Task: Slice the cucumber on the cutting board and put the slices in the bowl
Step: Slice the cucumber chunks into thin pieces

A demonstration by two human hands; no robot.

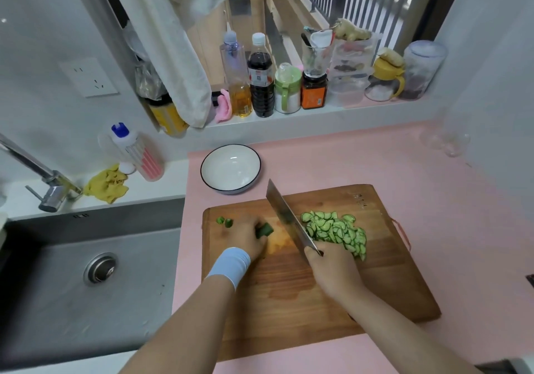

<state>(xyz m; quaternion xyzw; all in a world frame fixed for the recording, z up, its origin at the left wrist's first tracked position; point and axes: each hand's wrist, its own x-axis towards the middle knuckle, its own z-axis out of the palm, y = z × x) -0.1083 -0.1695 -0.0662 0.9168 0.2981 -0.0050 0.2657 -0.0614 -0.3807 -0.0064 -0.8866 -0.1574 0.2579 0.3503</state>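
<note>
On the wooden cutting board (390,281), my left hand (248,236) grips a short dark-green cucumber stub (264,230). My right hand (332,269) grips the handle of a cleaver (289,220), whose blade stands between the stub and a heap of several half-moon cucumber slices (336,230) to its right. Two small cucumber end pieces (224,221) lie at the board's far left. A white bowl (219,181) with a dark rim stands beyond the board, nothing inside it.
A steel sink (72,287) with a tap (43,180) lies left of the pink counter (433,177). A yellow cloth (107,184) and a soap bottle (138,154) sit behind the sink. Bottles and jars (261,79) line the windowsill.
</note>
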